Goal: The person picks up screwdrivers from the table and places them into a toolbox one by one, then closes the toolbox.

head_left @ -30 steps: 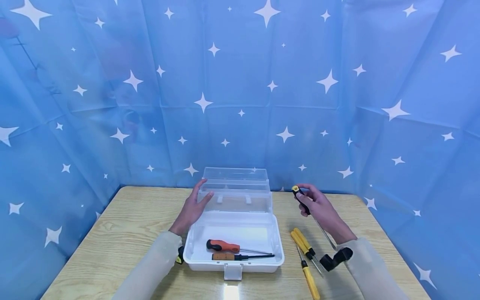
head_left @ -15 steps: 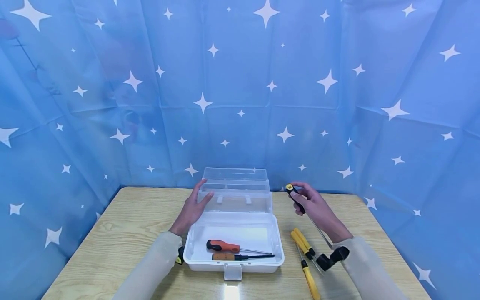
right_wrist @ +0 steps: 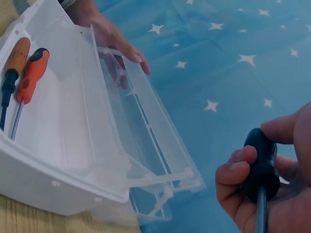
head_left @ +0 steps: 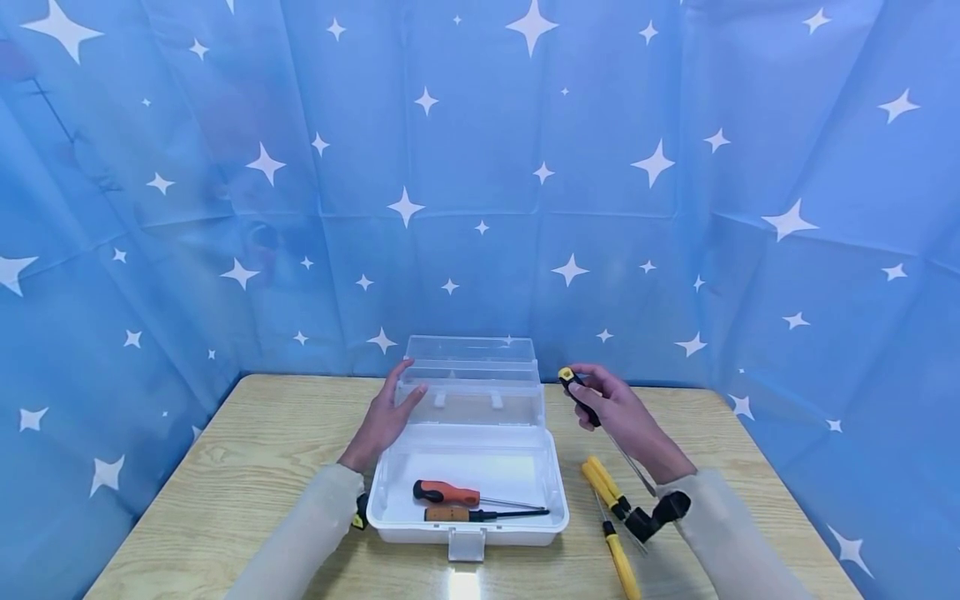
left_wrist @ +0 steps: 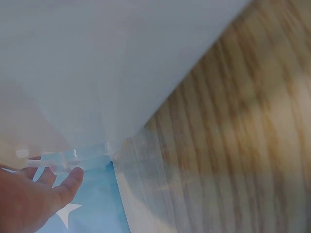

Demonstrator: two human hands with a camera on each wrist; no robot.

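A white box (head_left: 378,500) stands with its clear lid (head_left: 472,372) raised at the back. Inside lie an orange-and-black screwdriver (head_left: 447,492) and a brown-handled one (head_left: 450,514), side by side. My left hand (head_left: 381,421) holds the lid's left edge, thumb in front, also visible in the right wrist view. To the right of the lid, above the table, my right hand (head_left: 626,414) grips a black screwdriver (head_left: 587,404) by its handle, yellow end up and shaft slanting down toward the wrist. The right wrist view shows curled fingers (right_wrist: 235,170) around that handle (right_wrist: 262,165).
Several yellow-handled screwdrivers (head_left: 621,567) lie on the wooden table (head_left: 225,467) right of the box, partly under my right wrist. A black and yellow object (head_left: 360,510) is partly hidden by my left sleeve. A blue star-patterned curtain (head_left: 480,167) hangs behind the table.
My right hand has moved left toward the box with the black screwdriver in its grip. The left hand, the lid and the screwdrivers in the box have kept their places.
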